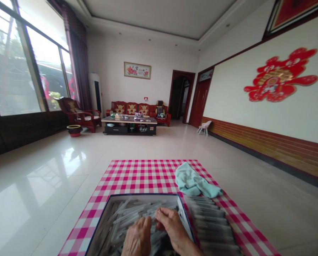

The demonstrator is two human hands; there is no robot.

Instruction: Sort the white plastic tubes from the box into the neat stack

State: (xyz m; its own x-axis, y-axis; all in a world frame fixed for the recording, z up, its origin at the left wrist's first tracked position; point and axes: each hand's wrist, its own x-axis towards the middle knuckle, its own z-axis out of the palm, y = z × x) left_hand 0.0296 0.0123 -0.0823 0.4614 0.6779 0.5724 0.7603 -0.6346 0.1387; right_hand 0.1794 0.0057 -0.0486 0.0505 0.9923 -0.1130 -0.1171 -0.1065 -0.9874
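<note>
My left hand (136,239) and my right hand (172,227) sit close together at the bottom middle of the view, inside an open dark-rimmed box (137,196). The box holds a loose heap of clear plastic tubes (127,217). My right fingertips appear pinched on one tube, while my left fingers are hidden among the tubes. Just right of the box lie neat rows of similar tubes (208,222). Both rest on a pink-and-white gingham cloth (145,177), with a crumpled pale teal towel (193,182) beyond them.
The gingham cloth lies on a glossy tiled floor (41,170), which stretches away on both sides. Far ahead stand a low coffee table (129,124) with small items on it and a red wooden sofa (129,108). A small white stool (204,127) stands by the right wall.
</note>
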